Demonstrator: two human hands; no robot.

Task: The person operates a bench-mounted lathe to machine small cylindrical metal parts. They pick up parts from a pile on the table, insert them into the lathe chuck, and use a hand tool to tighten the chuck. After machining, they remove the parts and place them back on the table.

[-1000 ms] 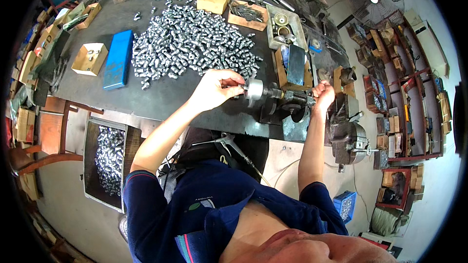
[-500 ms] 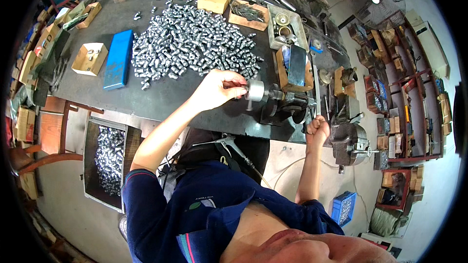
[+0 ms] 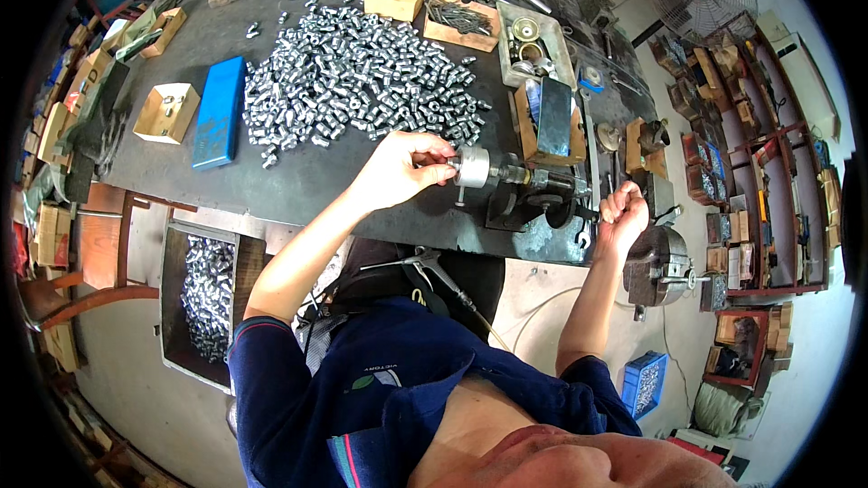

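Note:
My left hand pinches a small metal fitting against the face of a round silver chuck. Fingers and thumb cover most of the fitting. The chuck belongs to a dark bench fixture mounted near the table's front edge. At the fixture's right end, my right hand has its fingers curled closed around the end of a dark crank handle; the grip itself is mostly hidden. Just beyond my left hand spreads a large pile of shiny metal fittings.
A blue box and a small tray stand left of the pile. A dark flat case sits in a wooden box behind the fixture. A wrench lies beside it. Right stands a vise; below left, a bin of fittings.
My right hand has swung to the right and slightly away from me, with the crank handle turning along. My left hand stays at the chuck.

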